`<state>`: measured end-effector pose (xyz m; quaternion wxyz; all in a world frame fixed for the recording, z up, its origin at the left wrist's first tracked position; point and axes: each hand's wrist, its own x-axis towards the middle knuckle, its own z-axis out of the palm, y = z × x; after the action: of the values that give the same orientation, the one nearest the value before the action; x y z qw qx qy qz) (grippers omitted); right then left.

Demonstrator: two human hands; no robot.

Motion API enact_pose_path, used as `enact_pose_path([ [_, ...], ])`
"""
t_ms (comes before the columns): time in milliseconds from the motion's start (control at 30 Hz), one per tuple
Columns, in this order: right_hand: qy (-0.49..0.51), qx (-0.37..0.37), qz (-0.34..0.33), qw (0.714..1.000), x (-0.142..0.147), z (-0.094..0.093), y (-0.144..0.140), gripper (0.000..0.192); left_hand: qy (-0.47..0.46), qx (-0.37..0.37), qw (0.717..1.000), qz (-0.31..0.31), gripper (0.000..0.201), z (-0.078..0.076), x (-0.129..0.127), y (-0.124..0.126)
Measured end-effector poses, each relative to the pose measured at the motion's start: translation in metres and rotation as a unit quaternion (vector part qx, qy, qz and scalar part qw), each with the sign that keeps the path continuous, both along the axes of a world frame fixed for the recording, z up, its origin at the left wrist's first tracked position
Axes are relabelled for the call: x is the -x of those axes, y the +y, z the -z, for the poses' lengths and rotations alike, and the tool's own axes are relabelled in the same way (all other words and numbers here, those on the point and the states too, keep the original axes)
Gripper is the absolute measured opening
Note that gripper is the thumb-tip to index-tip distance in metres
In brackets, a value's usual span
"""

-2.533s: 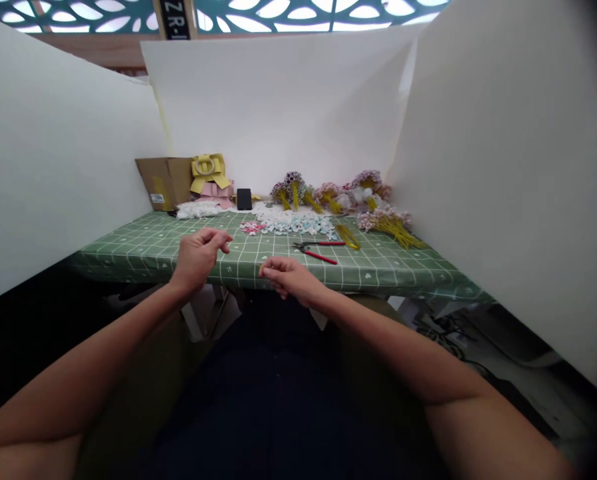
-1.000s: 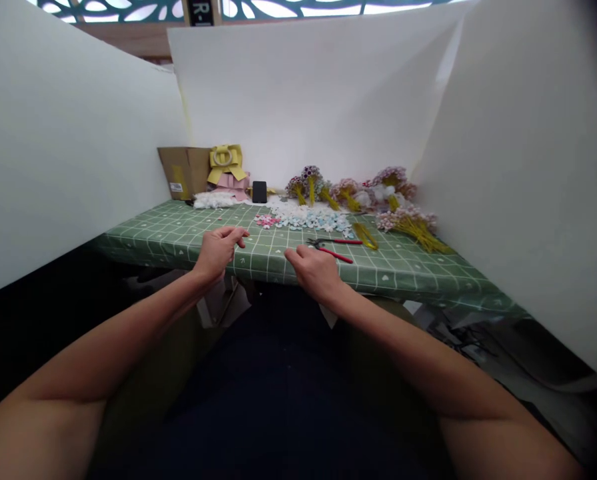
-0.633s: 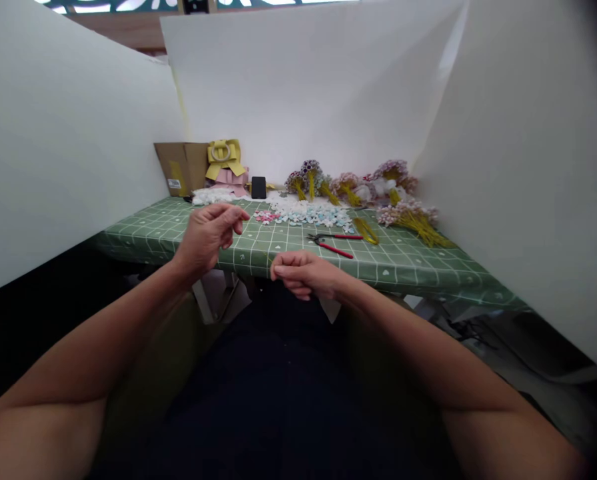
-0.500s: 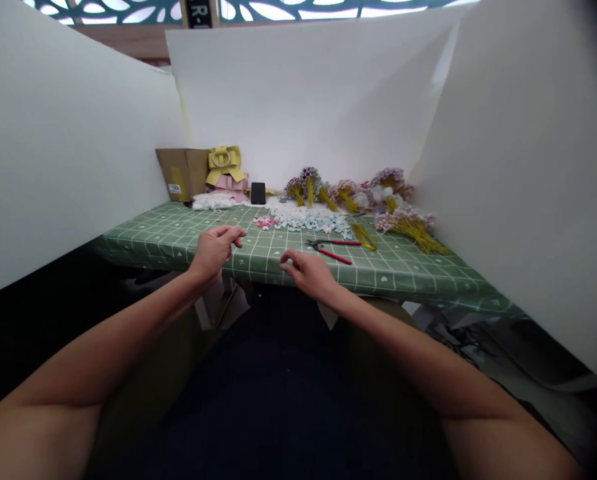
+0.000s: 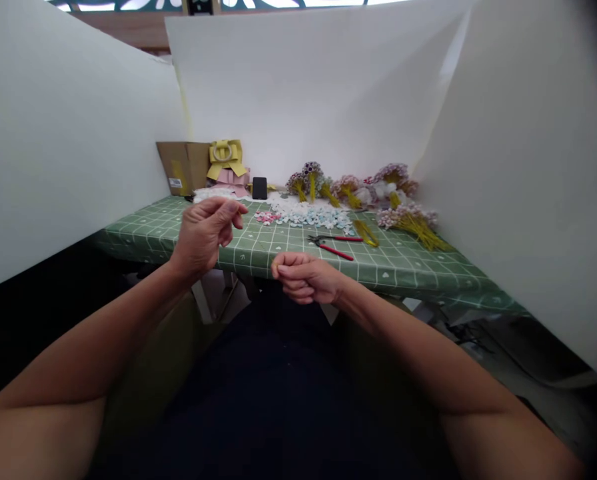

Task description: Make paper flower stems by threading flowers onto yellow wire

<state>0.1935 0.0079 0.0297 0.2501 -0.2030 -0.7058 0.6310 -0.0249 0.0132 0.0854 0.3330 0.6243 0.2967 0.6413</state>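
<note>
Raised over the front of the table, my left hand [image 5: 204, 232] is closed in a pinch, thumb against fingers. What it holds is too small to make out. My right hand [image 5: 306, 277] is also pinched shut, lower down at the table's front edge, and any thing between its fingertips is too fine to name. Just beyond it on the cloth lie pliers [image 5: 336, 251] with red handles, jaws apart and pointing left. Behind the hands spreads a pile of small white and pale blue flower pieces [image 5: 311, 215], with pink flower pieces [image 5: 267, 217] at its left end.
A bundle of yellow stems [image 5: 366, 233] lies beside the pliers. Bunches of beaded flowers [image 5: 408, 220] fill the right back. A cardboard box [image 5: 183, 167], a yellow bow [image 5: 226, 157] and a black phone [image 5: 259, 188] stand at the back. White panels enclose the green checked tablecloth [image 5: 143, 220].
My left hand has risen and moved slightly left. The right hand has turned so its curled fingers show, and sits a little lower. The view has tilted slightly downward.
</note>
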Motion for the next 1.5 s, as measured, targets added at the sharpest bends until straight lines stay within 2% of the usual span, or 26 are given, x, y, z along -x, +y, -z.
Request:
enact_pose_path([
  [33, -0.033, -0.051, 0.062, 0.996, 0.001, 0.004, 0.002, 0.019, 0.013, 0.006, 1.000, -0.019, 0.018, 0.006, 0.000, 0.006],
  [67, -0.077, -0.126, 0.141, 0.979, 0.003, 0.008, 0.003, 0.018, 0.026, 0.014, 0.999, -0.045, 0.018, 0.013, 0.001, 0.013],
  [100, -0.128, -0.217, 0.221, 0.942, 0.004, 0.012, 0.005, 0.017, 0.032, 0.032, 0.997, -0.067, 0.020, 0.021, 0.000, 0.020],
  [133, -0.182, -0.314, 0.289, 0.886, 0.004, 0.015, 0.005, 0.015, 0.031, 0.053, 0.995, -0.080, 0.021, 0.029, 0.000, 0.027],
  [200, -0.273, -0.472, 0.357, 0.758, 0.005, 0.017, 0.005, 0.015, 0.020, 0.086, 0.992, -0.090, 0.022, 0.041, -0.003, 0.036],
  [233, -0.298, -0.516, 0.368, 0.714, 0.004, 0.017, 0.005, 0.019, 0.012, 0.098, 0.991, -0.087, 0.022, 0.045, -0.004, 0.037],
  [267, -0.304, -0.531, 0.373, 0.697, 0.004, 0.015, 0.004, 0.022, 0.004, 0.103, 0.991, -0.081, 0.022, 0.046, -0.006, 0.037],
  [300, -0.292, -0.520, 0.376, 0.710, 0.003, 0.013, 0.003, 0.021, -0.004, 0.104, 0.992, -0.070, 0.022, 0.046, -0.007, 0.035],
  [333, -0.260, -0.482, 0.374, 0.748, 0.002, 0.010, 0.003, 0.018, -0.013, 0.100, 0.993, -0.056, 0.021, 0.042, -0.008, 0.031],
  [400, -0.158, -0.336, 0.325, 0.870, 0.001, 0.003, 0.002, 0.012, -0.035, 0.078, 0.996, -0.022, 0.020, 0.031, -0.009, 0.020],
  [433, -0.098, -0.241, 0.268, 0.928, 0.000, 0.000, 0.001, 0.012, -0.045, 0.065, 0.997, -0.005, 0.018, 0.023, -0.008, 0.014],
  [467, -0.043, -0.146, 0.195, 0.969, -0.001, -0.004, 0.000, 0.012, -0.054, 0.053, 0.997, 0.008, 0.017, 0.015, -0.007, 0.007],
  [500, 0.004, -0.060, 0.118, 0.991, -0.001, -0.006, -0.002, 0.011, -0.059, 0.045, 0.997, 0.018, 0.016, 0.007, -0.007, 0.000],
  [533, 0.040, 0.009, 0.046, 0.998, -0.001, -0.008, -0.003, 0.010, -0.062, 0.040, 0.997, 0.024, 0.015, 0.000, -0.006, -0.006],
  [600, 0.083, 0.098, -0.057, 0.990, 0.001, -0.007, -0.007, 0.008, -0.064, 0.041, 0.996, 0.038, 0.017, -0.009, -0.004, -0.013],
  [667, 0.098, 0.143, -0.102, 0.980, 0.006, -0.001, -0.010, 0.008, -0.067, 0.053, 0.994, 0.061, 0.019, -0.007, -0.003, -0.011],
  [700, 0.103, 0.156, -0.103, 0.977, 0.009, 0.004, -0.011, 0.009, -0.070, 0.063, 0.993, 0.074, 0.019, -0.004, -0.004, -0.008],
  [767, 0.111, 0.163, -0.076, 0.977, 0.016, 0.015, -0.011, 0.010, -0.082, 0.092, 0.988, 0.091, 0.019, 0.008, -0.004, 0.002],
  [900, 0.117, 0.128, -0.001, 0.985, 0.024, 0.030, -0.011, 0.015, -0.126, 0.139, 0.976, 0.109, 0.018, 0.026, -0.008, 0.017],
  [1200, 0.132, 0.085, 0.083, 0.984, 0.029, 0.038, -0.010, 0.021, -0.085, 0.131, 0.978, 0.141, 0.015, 0.031, -0.014, 0.010],
  [1300, 0.096, 0.039, 0.112, 0.988, 0.032, 0.047, -0.006, 0.025, -0.088, 0.136, 0.979, 0.124, 0.011, 0.035, -0.014, 0.012],
  [1400, 0.012, -0.014, 0.133, 0.991, 0.033, 0.058, -0.003, 0.029, -0.097, 0.165, 0.975, 0.110, 0.012, 0.036, -0.014, 0.013],
  [1500, -0.062, -0.156, 0.193, 0.967, 0.032, 0.066, -0.002, 0.028, -0.093, 0.199, 0.972, 0.084, 0.013, 0.037, -0.013, 0.014],
])
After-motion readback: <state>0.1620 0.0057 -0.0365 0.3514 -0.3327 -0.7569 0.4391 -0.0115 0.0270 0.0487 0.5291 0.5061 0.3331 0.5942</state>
